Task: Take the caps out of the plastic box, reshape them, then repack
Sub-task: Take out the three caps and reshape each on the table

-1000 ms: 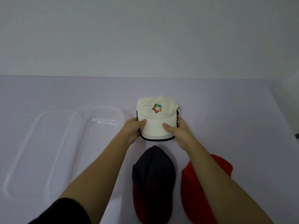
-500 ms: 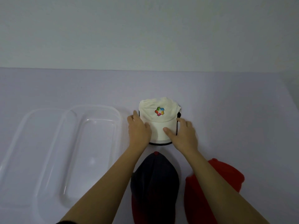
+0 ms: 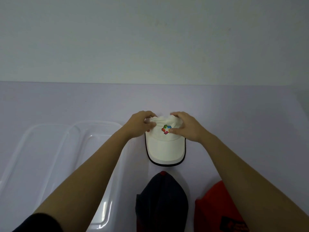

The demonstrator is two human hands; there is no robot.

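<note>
A white cap (image 3: pixel 164 148) with a coloured logo and a black-edged brim lies on the table, brim toward me. My left hand (image 3: pixel 140 125) pinches the crown's left side, where the fabric is bunched. My right hand (image 3: pixel 186 127) curls over the crown's right side, thumb beside the logo. Nearer to me lie a dark navy cap (image 3: pixel 161 201) and, to its right, a red cap (image 3: pixel 217 210) partly under my right forearm. The clear plastic box (image 3: pixel 93 129) stands left of the caps with nothing in it.
A clear lid (image 3: pixel 33 138) lies flat just left of the box. The pale table (image 3: pixel 242 114) runs back to a plain wall. My forearms cross the near middle of the view.
Both hands have moved from the sides of the brim up onto the crown, which is now bunched under the fingers. The camera has tilted closer.
</note>
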